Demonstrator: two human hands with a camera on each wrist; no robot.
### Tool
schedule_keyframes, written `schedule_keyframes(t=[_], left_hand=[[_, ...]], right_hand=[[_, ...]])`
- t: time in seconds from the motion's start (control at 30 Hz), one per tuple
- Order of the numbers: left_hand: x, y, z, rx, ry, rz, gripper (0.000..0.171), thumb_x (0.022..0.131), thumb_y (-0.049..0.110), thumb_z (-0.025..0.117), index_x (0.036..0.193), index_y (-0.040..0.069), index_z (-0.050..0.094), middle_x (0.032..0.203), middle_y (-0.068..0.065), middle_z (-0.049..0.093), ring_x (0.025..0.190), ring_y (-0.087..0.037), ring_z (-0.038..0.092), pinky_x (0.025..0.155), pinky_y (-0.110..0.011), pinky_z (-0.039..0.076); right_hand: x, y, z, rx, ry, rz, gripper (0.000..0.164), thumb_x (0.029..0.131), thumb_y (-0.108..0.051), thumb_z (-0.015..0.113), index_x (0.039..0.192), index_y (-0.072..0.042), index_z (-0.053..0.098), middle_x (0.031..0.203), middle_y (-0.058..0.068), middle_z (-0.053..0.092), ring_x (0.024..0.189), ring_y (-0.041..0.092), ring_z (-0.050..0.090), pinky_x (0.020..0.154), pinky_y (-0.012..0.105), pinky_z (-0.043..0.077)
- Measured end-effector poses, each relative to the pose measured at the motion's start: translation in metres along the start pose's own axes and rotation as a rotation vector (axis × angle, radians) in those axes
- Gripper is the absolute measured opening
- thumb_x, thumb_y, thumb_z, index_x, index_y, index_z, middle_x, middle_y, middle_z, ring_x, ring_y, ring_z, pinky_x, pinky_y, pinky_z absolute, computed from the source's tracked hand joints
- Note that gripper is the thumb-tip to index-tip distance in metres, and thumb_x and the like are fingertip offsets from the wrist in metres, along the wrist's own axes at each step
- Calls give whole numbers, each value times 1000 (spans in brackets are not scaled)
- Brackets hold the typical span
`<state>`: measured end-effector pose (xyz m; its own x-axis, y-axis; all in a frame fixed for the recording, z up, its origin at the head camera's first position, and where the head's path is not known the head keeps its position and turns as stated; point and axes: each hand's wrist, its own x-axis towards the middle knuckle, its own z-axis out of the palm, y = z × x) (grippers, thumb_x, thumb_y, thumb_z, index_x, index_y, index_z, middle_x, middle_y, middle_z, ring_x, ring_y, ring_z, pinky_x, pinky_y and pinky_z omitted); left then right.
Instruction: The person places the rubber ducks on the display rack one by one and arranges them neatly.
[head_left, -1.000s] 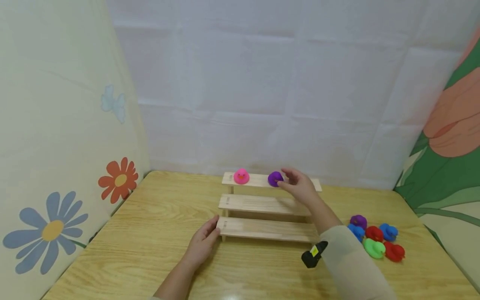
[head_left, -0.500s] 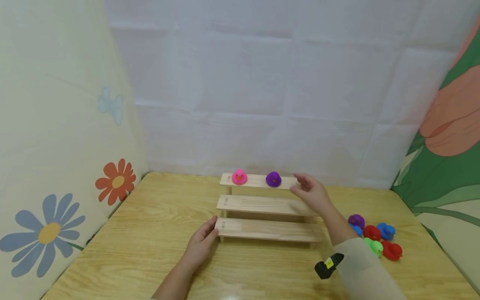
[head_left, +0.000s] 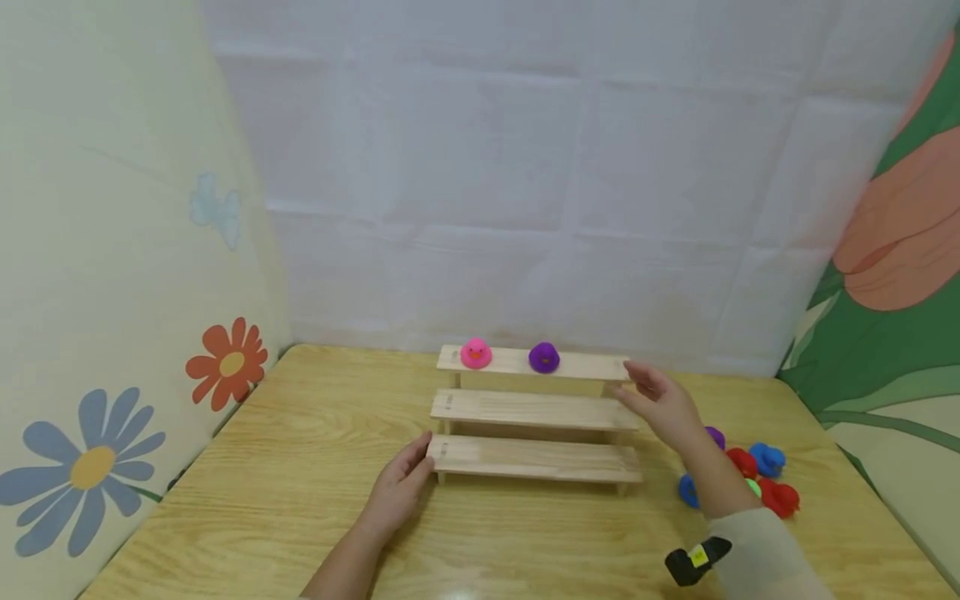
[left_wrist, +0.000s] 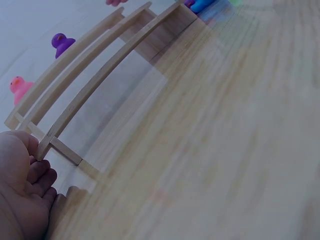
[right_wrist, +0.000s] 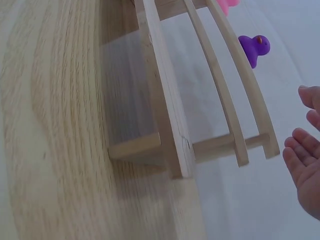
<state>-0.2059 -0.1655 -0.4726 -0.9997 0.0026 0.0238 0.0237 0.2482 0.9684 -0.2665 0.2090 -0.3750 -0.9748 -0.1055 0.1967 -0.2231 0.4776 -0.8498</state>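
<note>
A three-tier wooden display stand (head_left: 532, 410) stands on the table. My left hand (head_left: 397, 487) grips the left end of its lowest tier; in the left wrist view the fingers (left_wrist: 42, 177) curl beside and below that corner. A pink rubber duck (head_left: 476, 354) sits near the left end of the top tier, and a purple rubber duck (head_left: 544, 357) sits near its middle. Beside the stand's right end, my right hand (head_left: 663, 407) hovers with nothing in it. The right wrist view shows its fingers (right_wrist: 304, 150) loosely bent, apart from the tiers.
On the table (head_left: 315, 417) to the right lies a group of rubber ducks, including a red duck (head_left: 780, 497) and a blue duck (head_left: 767, 459); my right forearm partly hides others. White cloth (head_left: 450, 167) hangs behind, with flower-printed panels at both sides.
My right hand has let go of the purple duck on the top tier and moved right and down, past the stand's end. The left hand has stayed at the lowest tier.
</note>
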Motion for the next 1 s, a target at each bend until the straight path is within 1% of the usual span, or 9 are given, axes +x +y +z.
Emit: schedule_keyframes(t=[0.17, 0.3, 0.37, 0.43, 0.53, 0.6, 0.67, 0.9, 1.0], left_hand=[[-1, 0, -1, -1, -2, 2, 49, 104, 15, 46, 149, -2, 36, 155, -20, 36, 146, -34, 31, 120, -48, 27], [-1, 0, -2, 3, 1, 7, 49, 103, 15, 47, 148, -2, 37, 155, -20, 37, 145, -33, 32, 120, -48, 27], [-1, 0, -2, 4, 1, 7, 49, 103, 15, 47, 149, -1, 37, 154, -20, 37, 145, -33, 32, 120, -48, 27], [-1, 0, -3, 8, -2, 6, 49, 103, 15, 47, 149, -2, 36, 154, -20, 37, 145, -33, 32, 120, -48, 28], [-2, 0, -3, 7, -8, 4, 50, 103, 15, 47, 149, -2, 35, 155, -21, 36, 145, -34, 32, 120, -48, 27], [-2, 0, -3, 4, -9, 4, 50, 104, 15, 46, 149, -2, 35, 155, -21, 36, 145, -34, 32, 120, -48, 27], [-2, 0, -3, -1, -7, 3, 50, 103, 15, 47, 149, -2, 36, 155, -20, 36, 145, -33, 32, 120, -48, 27], [-1, 1, 0, -1, -1, 0, 49, 103, 13, 46, 148, -2, 36, 155, -20, 37, 145, -34, 32, 120, -48, 28], [0, 1, 0, -7, -6, -7, 49, 104, 14, 45, 149, -1, 36, 155, -19, 37, 146, -33, 31, 120, -47, 27]], right_hand=[[-13, 7, -13, -28, 31, 14, 56, 95, -17, 65, 143, 4, 44, 147, 25, 46, 136, 40, 45, 113, 45, 40], [-25, 14, -22, -49, 34, 41, 58, 96, -21, 64, 144, 2, 43, 148, 23, 45, 137, 37, 45, 111, 33, 43], [-31, 18, -25, -58, 36, 50, 58, 96, -22, 64, 144, 3, 43, 149, 23, 45, 137, 36, 44, 111, 32, 42], [-36, 21, -28, -73, 43, 59, 58, 96, -22, 63, 144, 3, 43, 149, 24, 44, 137, 37, 44, 112, 34, 42], [-45, 26, -31, -103, 46, 92, 59, 97, -25, 62, 144, 3, 42, 149, 26, 44, 137, 39, 43, 112, 46, 38], [-51, 30, -33, -120, 46, 115, 61, 97, -29, 62, 145, 2, 41, 149, 26, 44, 136, 41, 44, 111, 49, 38], [-57, 33, -35, -133, 47, 133, 62, 97, -32, 61, 146, 2, 41, 148, 26, 44, 136, 42, 44, 110, 50, 39], [-73, 44, -37, -142, 67, 156, 60, 97, -29, 63, 144, 2, 43, 145, 27, 47, 134, 42, 46, 108, 46, 44], [-79, 48, -37, -155, 64, 196, 61, 96, -30, 63, 144, 1, 43, 145, 27, 47, 134, 43, 46, 108, 49, 44]])
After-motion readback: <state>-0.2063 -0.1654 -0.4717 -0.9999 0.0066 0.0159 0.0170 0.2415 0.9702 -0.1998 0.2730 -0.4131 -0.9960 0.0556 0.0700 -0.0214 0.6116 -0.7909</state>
